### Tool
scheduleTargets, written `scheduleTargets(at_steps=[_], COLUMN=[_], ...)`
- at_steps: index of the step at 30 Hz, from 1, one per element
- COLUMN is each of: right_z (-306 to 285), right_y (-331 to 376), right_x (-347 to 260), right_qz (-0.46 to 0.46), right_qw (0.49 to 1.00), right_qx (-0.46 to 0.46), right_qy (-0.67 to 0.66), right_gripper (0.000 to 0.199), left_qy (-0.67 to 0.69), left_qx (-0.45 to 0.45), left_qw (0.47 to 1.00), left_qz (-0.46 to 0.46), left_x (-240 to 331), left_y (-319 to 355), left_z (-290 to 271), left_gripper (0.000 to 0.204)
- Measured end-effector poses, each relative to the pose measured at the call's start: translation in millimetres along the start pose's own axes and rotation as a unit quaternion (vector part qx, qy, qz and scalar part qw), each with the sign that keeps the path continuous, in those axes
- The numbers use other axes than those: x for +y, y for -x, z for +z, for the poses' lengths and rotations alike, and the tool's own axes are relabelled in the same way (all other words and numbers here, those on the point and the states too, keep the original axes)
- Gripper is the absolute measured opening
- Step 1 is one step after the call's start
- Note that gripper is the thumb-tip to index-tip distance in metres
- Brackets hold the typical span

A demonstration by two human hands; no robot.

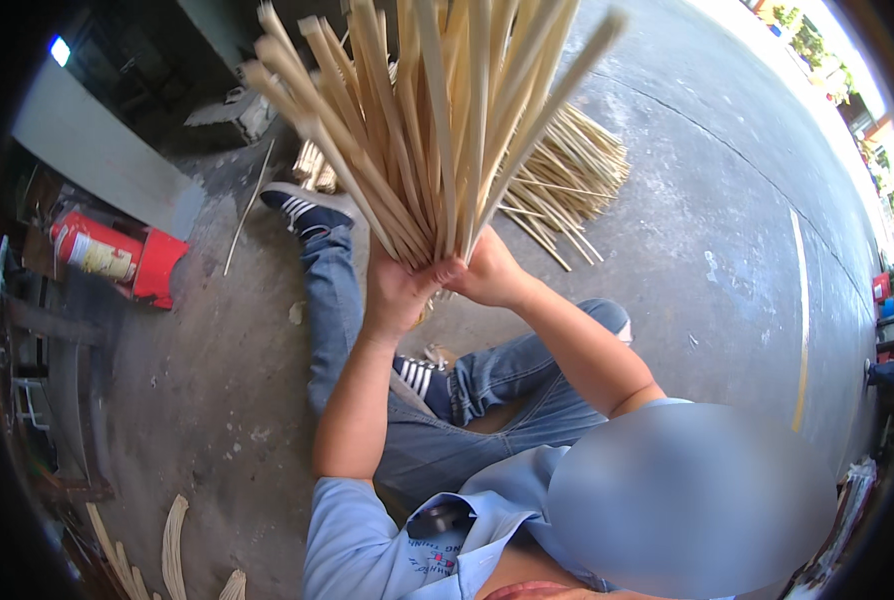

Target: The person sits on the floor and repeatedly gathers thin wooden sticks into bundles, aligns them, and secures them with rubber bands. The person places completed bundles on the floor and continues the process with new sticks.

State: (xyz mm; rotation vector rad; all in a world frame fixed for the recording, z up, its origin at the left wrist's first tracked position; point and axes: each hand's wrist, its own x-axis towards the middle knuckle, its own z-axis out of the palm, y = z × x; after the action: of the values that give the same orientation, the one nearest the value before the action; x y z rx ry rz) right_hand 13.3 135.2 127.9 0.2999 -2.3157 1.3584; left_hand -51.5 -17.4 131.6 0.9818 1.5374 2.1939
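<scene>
Pale, flat wooden strips [437,120] form a bundle at the upper centre of the frame; both forearms rise from the lower edge, the left hand [399,292] and right hand [487,270] pressed together, wrapped tight around the bundle's lower end; long axis runs upright, tips fanning toward the top edge; more thin sticks [567,170] lie behind on rough grey concrete floor [707,230]; a red fire extinguisher [107,255] lies at left.
</scene>
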Motion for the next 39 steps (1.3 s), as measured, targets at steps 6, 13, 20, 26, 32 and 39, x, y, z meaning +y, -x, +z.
scheduleTargets(at_steps=[6,13,20,26,32,39], right_z=[-4.9,1.3,-11.0,-21.1,-29.0,-24.8], right_y=[91.4,110.0,97.7,83.2,66.7,58.6], right_x=[103.5,112.6,108.0,88.6,60.0,33.0], right_qz=[0.122,0.095,0.038,0.041,0.016,0.000], right_qw=[0.991,0.990,0.995,0.990,0.981,0.991], right_qx=[-0.054,-0.004,-0.014,-0.026,0.008,0.026], right_qy=[-0.030,-0.108,-0.088,-0.134,-0.192,-0.131], right_gripper=[0.065,0.075,0.057,0.082,0.091,0.095], left_qy=[-0.085,-0.177,-0.123,-0.092,-0.026,-0.047], left_qx=[-0.041,-0.058,-0.051,-0.020,-0.024,0.022], left_qw=[0.989,0.974,0.982,0.986,0.992,0.998], left_qz=[-0.110,-0.131,-0.133,-0.135,-0.125,-0.043], left_x=[-127.7,-123.8,-89.6,-90.8,-62.8,-32.8], left_y=[43.6,56.2,46.2,54.6,38.4,26.5], left_z=[29.4,30.0,46.5,34.9,34.6,50.1], left_gripper=[0.060,0.058,0.057,0.072,0.077,0.100])
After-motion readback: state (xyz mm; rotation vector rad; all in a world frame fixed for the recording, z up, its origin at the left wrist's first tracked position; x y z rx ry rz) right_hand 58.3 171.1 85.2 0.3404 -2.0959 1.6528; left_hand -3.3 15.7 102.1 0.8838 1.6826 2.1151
